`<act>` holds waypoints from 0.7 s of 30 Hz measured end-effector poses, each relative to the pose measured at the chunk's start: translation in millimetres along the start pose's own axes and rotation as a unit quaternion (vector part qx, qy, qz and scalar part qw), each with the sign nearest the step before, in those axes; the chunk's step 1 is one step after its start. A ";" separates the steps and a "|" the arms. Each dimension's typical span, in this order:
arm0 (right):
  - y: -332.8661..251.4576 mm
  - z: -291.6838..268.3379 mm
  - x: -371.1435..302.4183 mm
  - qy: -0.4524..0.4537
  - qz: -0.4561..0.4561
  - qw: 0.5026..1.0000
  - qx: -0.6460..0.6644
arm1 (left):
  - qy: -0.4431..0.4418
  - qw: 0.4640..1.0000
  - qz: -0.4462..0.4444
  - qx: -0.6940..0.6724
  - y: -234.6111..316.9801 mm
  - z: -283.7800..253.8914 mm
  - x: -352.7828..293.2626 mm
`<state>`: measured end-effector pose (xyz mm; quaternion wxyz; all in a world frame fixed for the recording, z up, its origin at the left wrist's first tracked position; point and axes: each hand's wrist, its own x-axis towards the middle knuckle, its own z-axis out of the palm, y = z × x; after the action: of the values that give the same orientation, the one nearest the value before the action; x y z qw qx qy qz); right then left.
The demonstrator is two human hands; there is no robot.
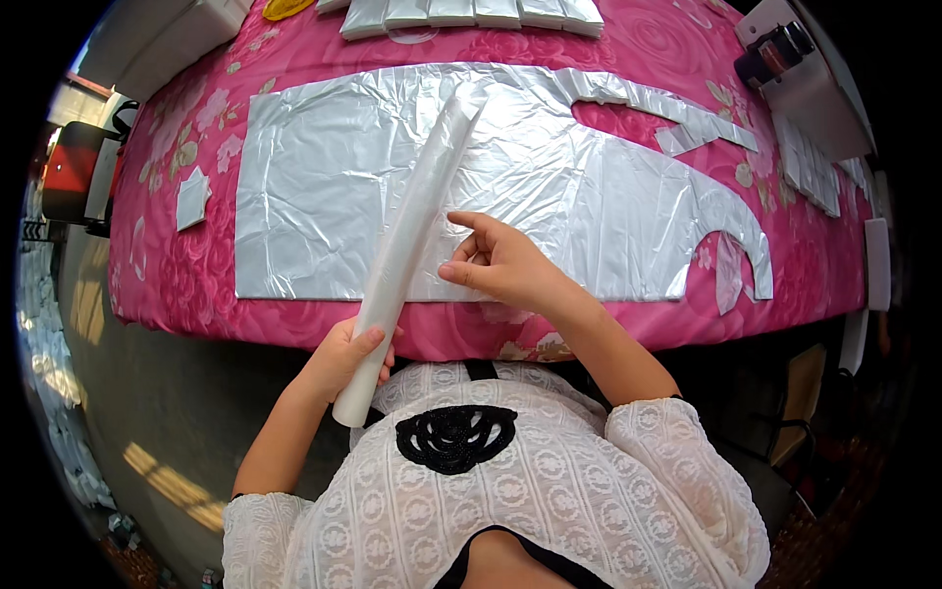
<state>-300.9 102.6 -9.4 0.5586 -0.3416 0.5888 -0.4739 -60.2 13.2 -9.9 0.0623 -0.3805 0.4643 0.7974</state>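
My left hand (350, 360) is wrapped round the lower part of a long, whitish roll of plastic film (410, 228). The roll slants up and to the right, its lower end near my body and its upper end over the sheets. My right hand (497, 257) is just right of the roll, index finger stretched out and thumb apart, with nothing visible in it. Beneath both lies a flat layer of shiny silvery plastic aprons (304, 187), with straps and cut-out curves at the right. How many layers there are, I cannot tell.
A pink flowered cloth (177, 265) covers the table. Folded silvery packs (451, 14) lie at the far edge, with more packs (807, 167) at the right. A small folded piece (193, 199) rests at the left. A dark cylindrical object (775, 54) stands far right, by a white box (824, 88).
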 end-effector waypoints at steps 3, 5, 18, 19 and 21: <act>-0.8 -40.3 14.5 0.116 -0.036 0.992 -0.032 | -0.012 0.999 -0.032 0.024 -15.4 -2.0 -19.5; -3.2 -56.6 26.7 0.162 -0.065 0.983 -0.048 | -0.050 0.998 -0.048 0.001 -28.7 -8.2 -27.1; -22.0 -78.5 74.3 -0.029 0.014 0.996 -0.078 | -0.094 0.995 -0.027 -0.001 -40.4 -13.8 -27.8; -21.3 -80.5 73.3 -0.016 0.012 0.997 -0.070 | -0.093 0.995 -0.033 -0.002 -38.3 -13.4 -27.5; -23.2 -78.9 72.8 0.005 0.010 0.998 -0.060 | -0.090 0.995 -0.042 -0.013 -36.7 -14.7 -28.9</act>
<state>-391.7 41.3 -17.7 0.5388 -0.3661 0.6223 -0.4340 -15.2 29.5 -20.2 0.1319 -0.3273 0.4303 0.8309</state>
